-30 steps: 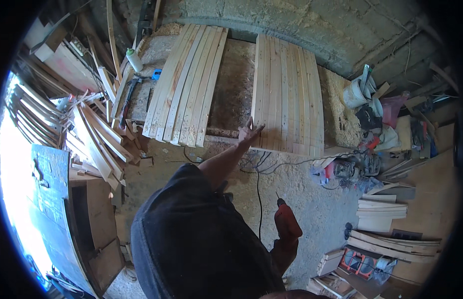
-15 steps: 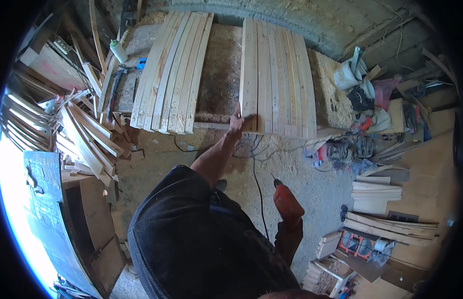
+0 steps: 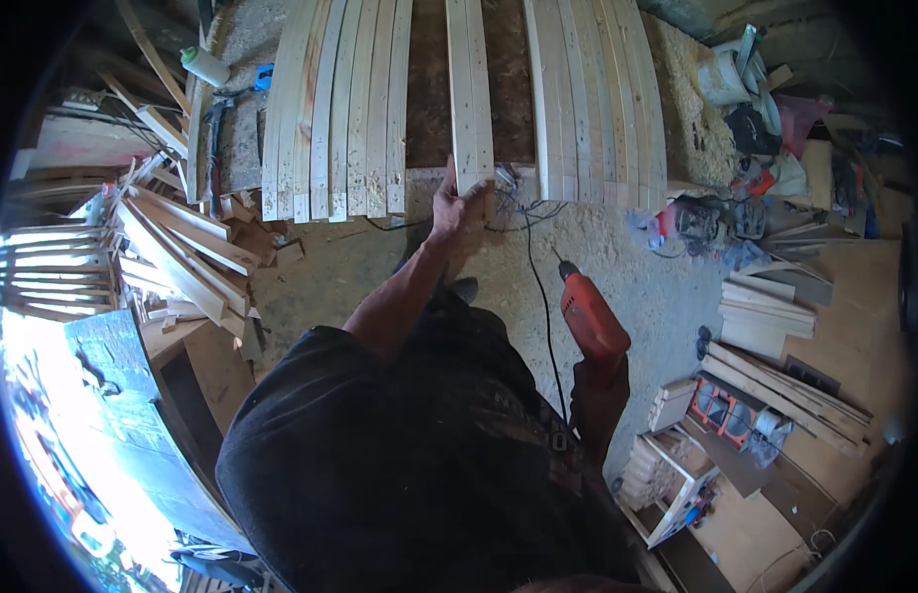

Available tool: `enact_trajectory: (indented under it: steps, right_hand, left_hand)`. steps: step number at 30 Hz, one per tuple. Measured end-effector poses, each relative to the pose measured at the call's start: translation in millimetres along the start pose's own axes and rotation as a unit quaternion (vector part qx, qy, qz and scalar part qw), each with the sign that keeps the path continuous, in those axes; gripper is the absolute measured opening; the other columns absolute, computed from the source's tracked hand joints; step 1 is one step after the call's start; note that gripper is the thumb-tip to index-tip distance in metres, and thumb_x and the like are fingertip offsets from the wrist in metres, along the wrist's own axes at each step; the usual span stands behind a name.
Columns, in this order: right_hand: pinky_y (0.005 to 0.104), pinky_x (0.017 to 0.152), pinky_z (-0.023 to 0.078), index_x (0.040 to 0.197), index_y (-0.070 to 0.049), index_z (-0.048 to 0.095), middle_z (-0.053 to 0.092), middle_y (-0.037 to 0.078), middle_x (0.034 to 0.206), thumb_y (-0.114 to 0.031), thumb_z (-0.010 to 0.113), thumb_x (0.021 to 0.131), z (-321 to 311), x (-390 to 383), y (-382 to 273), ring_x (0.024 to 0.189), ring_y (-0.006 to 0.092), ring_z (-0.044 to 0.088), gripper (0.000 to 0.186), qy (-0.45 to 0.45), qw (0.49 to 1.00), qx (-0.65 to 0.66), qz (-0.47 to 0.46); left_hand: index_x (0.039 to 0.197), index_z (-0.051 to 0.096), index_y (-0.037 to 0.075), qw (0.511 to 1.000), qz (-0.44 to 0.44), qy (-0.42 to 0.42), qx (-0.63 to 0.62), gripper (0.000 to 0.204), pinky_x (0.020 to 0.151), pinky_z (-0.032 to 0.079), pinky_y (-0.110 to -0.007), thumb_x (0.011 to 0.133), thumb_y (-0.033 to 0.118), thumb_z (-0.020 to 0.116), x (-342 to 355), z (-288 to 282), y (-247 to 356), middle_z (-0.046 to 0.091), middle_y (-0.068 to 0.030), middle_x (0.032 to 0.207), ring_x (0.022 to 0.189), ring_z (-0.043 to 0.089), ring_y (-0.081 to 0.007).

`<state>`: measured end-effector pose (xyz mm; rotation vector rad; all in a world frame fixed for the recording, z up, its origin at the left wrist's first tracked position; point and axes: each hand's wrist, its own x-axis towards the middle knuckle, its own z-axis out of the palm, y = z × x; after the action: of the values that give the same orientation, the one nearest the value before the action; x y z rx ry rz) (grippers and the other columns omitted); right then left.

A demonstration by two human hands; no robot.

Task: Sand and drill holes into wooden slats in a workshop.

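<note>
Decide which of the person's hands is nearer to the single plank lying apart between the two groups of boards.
Left. The left hand grips the near end of the single plank; the right hand holds a red drill well below it.

The person is wearing a dark, near-black short-sleeved top, which is filling the lower middle of the head view as a broad rounded mass. The fabric is looking plain and matte, with soft creases running across it and no clear print showing. The left sleeve is ending above the elbow, leaving the forearm bare down to the left hand (image 3: 447,205). That hand is wearing no glove, ring or watch. The right forearm is also showing bare below the top, with the right hand (image 3: 599,381) ungloved; finer detail there is too shadowed to tell.
</note>
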<state>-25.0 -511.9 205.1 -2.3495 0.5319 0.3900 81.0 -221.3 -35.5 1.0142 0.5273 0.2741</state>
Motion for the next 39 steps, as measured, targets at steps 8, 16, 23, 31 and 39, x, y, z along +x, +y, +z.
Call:
enact_trajectory:
  steps: [8, 16, 23, 31, 39]
  right_hand:
    - [0.04, 0.083, 0.055, 0.136, -0.005, 0.059, 0.074, 0.021, 0.105, -0.013, 0.074, 0.083, 20, -6, -77, 0.095, 0.0282, 0.073, 0.056, -0.022, 0.998, -0.025, -0.06]
    - [0.0383, 0.077, 0.055, 0.138, -0.003, 0.056, 0.075, 0.018, 0.099, -0.011, 0.078, 0.08, 40, -7, -150, 0.084, 0.0223, 0.07, 0.062, -0.072, 0.996, -0.054, -0.013]
    - [0.0412, 0.095, 0.055, 0.141, -0.005, 0.056, 0.072, 0.023, 0.12, -0.009, 0.075, 0.082, 60, 1, -166, 0.113, 0.0284, 0.072, 0.062, -0.076, 0.988, -0.026, -0.132]
    - [0.0419, 0.095, 0.055, 0.141, -0.005, 0.055, 0.072, 0.023, 0.12, -0.011, 0.075, 0.083, 70, 16, -180, 0.113, 0.0299, 0.072, 0.063, -0.134, 0.982, -0.047, -0.123]
    - [0.0427, 0.095, 0.055, 0.142, -0.006, 0.054, 0.072, 0.024, 0.12, -0.014, 0.076, 0.083, 83, 26, -186, 0.113, 0.0316, 0.071, 0.064, -0.161, 0.978, -0.058, -0.12]
  left_hand:
    - [0.149, 0.041, 0.001, 0.851, 0.253, 0.114, 0.446, 0.08, 0.111, 0.036, -0.062, 0.088, 0.038, 0.079, 23, 19, 55, 0.047, -0.0332, 0.142, 0.13, 0.043, -0.0544]
    - [0.167, 0.012, 0.024, 0.731, 0.064, 0.051, 0.678, 0.101, 0.105, 0.047, -0.061, 0.091, 0.07, 0.06, 245, 41, 108, 0.015, -0.0364, 0.165, 0.14, 0.038, -0.0586]
    - [0.167, 0.012, 0.013, 0.72, 0.13, 0.043, 0.681, 0.095, 0.1, 0.051, -0.063, 0.095, 0.051, 0.061, 234, 21, 60, 0.018, -0.0445, 0.159, 0.135, 0.039, -0.0655]
    - [0.166, 0.01, 0.015, 0.734, 0.114, 0.06, 0.667, 0.09, 0.098, 0.052, -0.063, 0.095, 0.045, 0.057, 213, 28, 62, 0.023, -0.044, 0.156, 0.132, 0.042, -0.0649]
    - [0.166, 0.016, 0.018, 0.731, 0.102, 0.055, 0.672, 0.089, 0.089, 0.056, -0.059, 0.092, 0.039, 0.061, 212, 28, 70, 0.032, -0.0398, 0.147, 0.124, 0.05, -0.0572]
